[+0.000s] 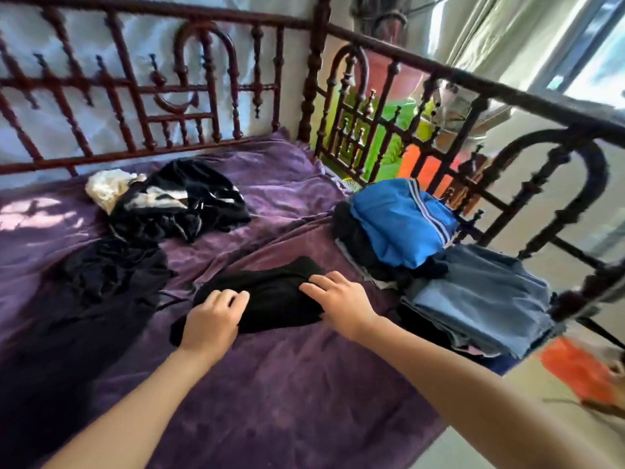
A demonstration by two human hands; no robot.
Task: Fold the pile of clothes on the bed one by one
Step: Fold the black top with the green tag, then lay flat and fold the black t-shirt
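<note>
Left hand [211, 321] fingers curl into the black garment [274, 292]; right hand [340, 301] fingers lie flat, spread, pressing it.

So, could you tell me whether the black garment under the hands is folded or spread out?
Folded: the black garment lies as a compact bundle on the purple sheet, left hand and right hand resting on it.
</note>
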